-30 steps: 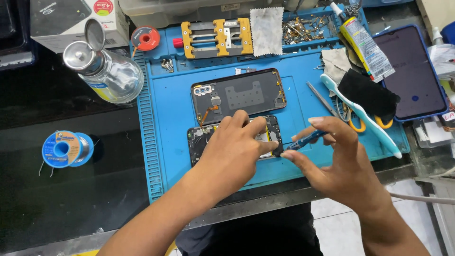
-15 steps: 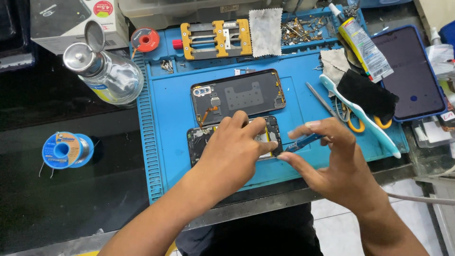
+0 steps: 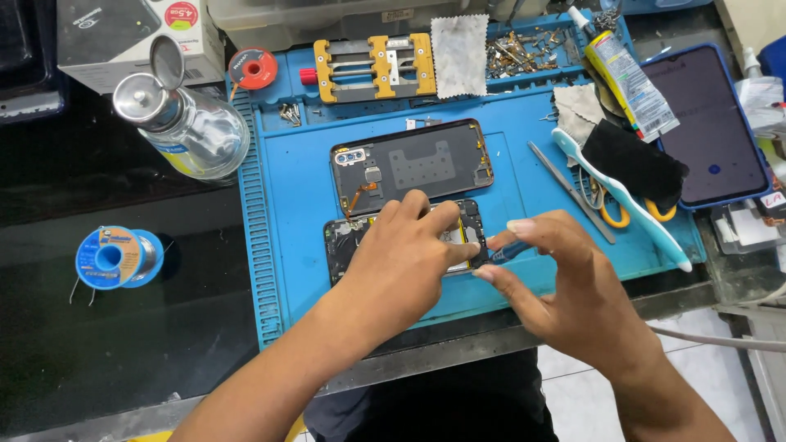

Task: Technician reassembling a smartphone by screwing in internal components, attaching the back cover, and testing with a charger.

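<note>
- The opened phone body [image 3: 348, 237] lies at the centre of the frame on the blue work mat [image 3: 278, 270], just below the removed back cover [image 3: 413, 164], which lies inner side up.
- The left hand [image 3: 401, 262] is laid over the phone body, fingers curled and pressed down on its right half — the phone is steadied so.
- The right hand [image 3: 565, 295] is held just right of the phone; thumb and forefinger are pinched on a small blue tool [image 3: 506, 251], the other fingers fanned upward.
- The tool tip is hidden by the left fingers, so its exact contact point cannot be told.
- For the step to be done well, the phone should be kept flat and the tool worked gently — the orange flex [image 3: 358, 200] at the upper left of the body should be spared any strain.
- Tweezers [image 3: 569, 190] lie to the right.
</note>
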